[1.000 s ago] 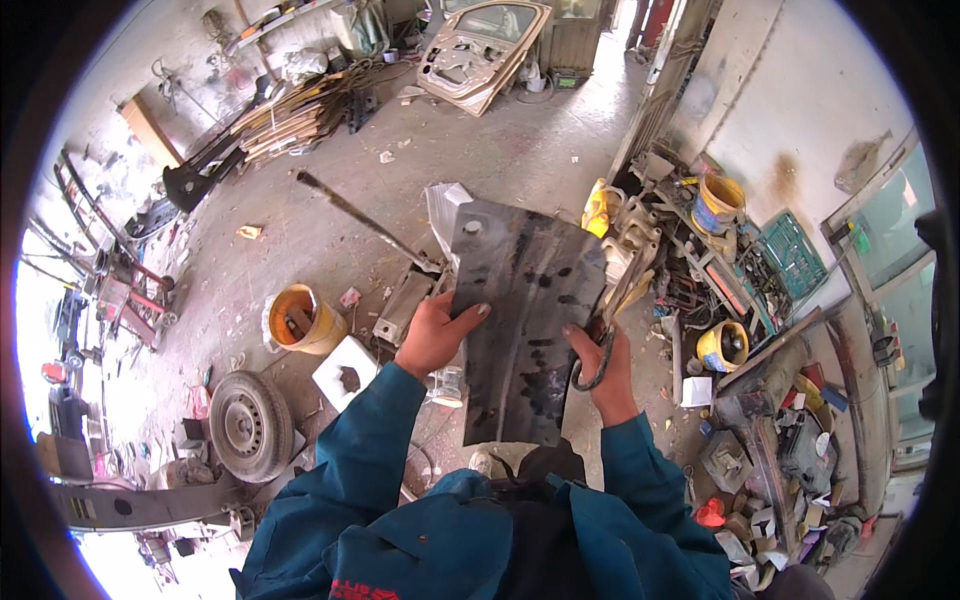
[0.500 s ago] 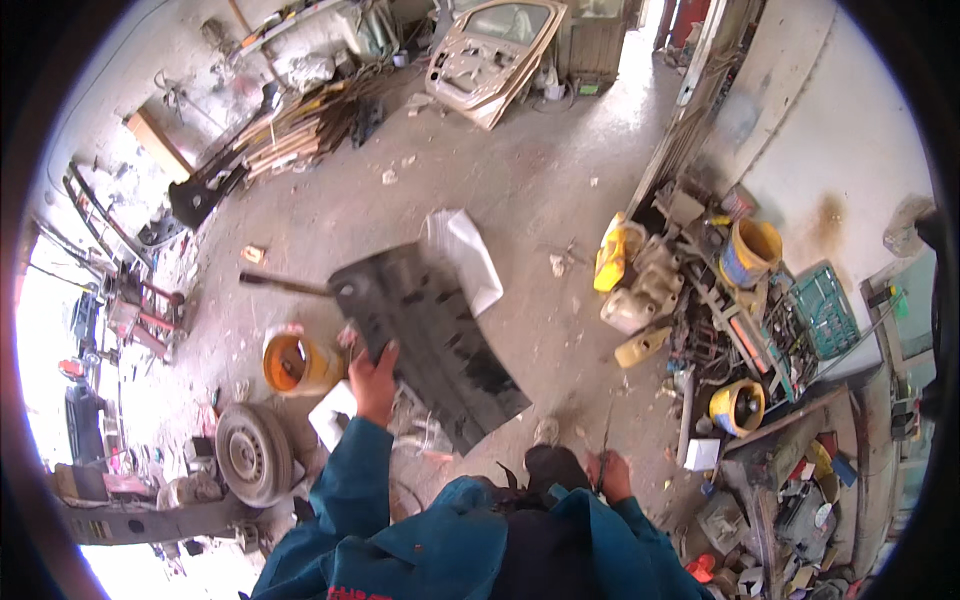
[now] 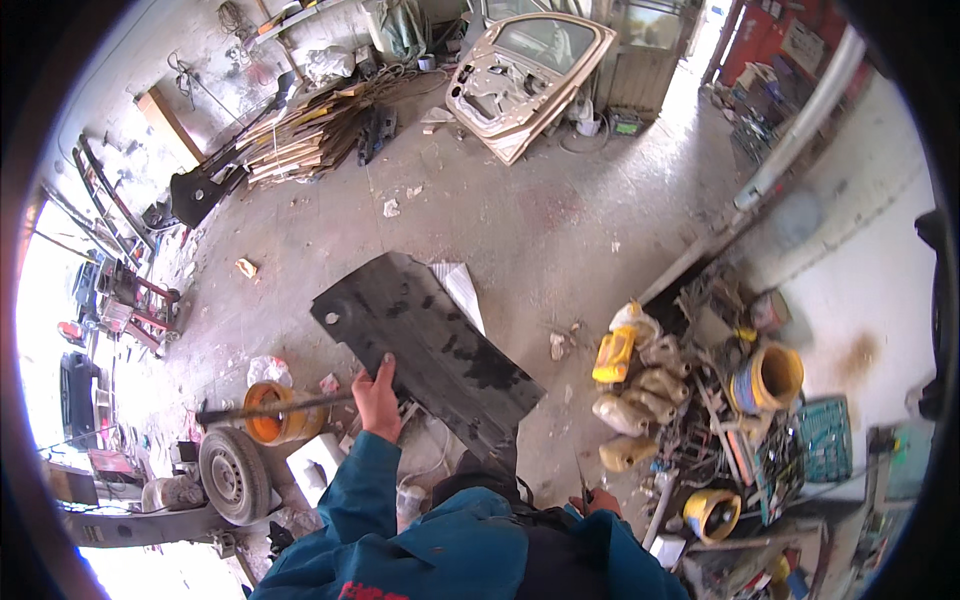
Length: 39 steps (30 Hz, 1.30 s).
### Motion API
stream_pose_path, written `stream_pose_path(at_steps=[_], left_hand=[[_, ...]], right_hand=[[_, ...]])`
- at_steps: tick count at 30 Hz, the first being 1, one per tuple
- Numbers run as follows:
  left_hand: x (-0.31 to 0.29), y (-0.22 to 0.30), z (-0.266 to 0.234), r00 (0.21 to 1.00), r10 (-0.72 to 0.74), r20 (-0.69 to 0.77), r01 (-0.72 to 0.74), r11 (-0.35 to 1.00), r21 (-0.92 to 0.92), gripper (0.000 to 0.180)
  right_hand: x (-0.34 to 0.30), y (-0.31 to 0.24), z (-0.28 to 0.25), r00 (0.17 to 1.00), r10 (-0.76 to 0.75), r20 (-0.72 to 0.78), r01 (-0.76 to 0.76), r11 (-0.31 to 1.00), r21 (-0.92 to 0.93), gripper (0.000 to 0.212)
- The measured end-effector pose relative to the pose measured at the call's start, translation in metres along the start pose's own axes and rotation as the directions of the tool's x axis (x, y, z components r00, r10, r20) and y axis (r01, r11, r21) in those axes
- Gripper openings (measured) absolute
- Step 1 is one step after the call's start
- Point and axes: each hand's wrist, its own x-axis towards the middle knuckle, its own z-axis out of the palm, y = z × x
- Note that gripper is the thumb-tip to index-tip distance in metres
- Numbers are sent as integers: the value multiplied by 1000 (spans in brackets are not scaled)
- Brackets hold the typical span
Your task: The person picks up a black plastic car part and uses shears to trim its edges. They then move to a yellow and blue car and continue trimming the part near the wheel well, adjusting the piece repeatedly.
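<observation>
Head view, downward. Left hand (image 3: 378,405) grasping a dark panel (image 3: 430,345) by its near left edge, thumb laid over the upper face. Panel held up over the floor (image 3: 520,220), out in front of the body, its length running from upper left to lower right; black blotches across the surface, round hole near the upper-left corner. Right hand (image 3: 602,503) low by the person's right side, partly hidden by the jacket (image 3: 455,540), fingers curled around the dark handle of a slim tool (image 3: 587,493); its exact kind cannot be told from here.

Just beyond the panel, partly covered by it, a white sheet (image 3: 460,290). To the left hand's left, a rod (image 3: 230,413) crossing in front of a yellow bucket (image 3: 312,420); nearer the body, a white block (image 3: 313,465), then a wheel (image 3: 228,478) tilted on its side.

Off to the right, a yellow jug (image 3: 613,355) with duller jugs (image 3: 628,415) crowded near it, heaped scrap (image 3: 715,400) beyond, a green crate (image 3: 825,440) at its far side.

Farther out: stacked boards (image 3: 300,140) near the left wall, a bare car door (image 3: 520,90) leaning at the back.
</observation>
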Motion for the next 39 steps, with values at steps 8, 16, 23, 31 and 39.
stream_pose_path(at_steps=[8,16,23,31,39], left_hand=[[180,26,235,983,-98,157,95,995,27,29],[337,42,488,927,-91,364,78,996,50,30],[445,12,722,919,-127,373,34,968,247,32],[534,-8,1012,804,-157,573,79,984,159,31],[616,-75,1313,599,-234,766,111,971,210,22]], right_hand=[[170,92,-78,974,-198,112,227,892,-390,75],[363,-167,-261,957,283,-61,-240,895,377,69],[571,-311,-443,972,226,-56,-159,821,549,65],[668,-275,-634,923,382,-51,-258,710,655,61],[811,-264,-794,819,573,-29,-348,536,769,57]])
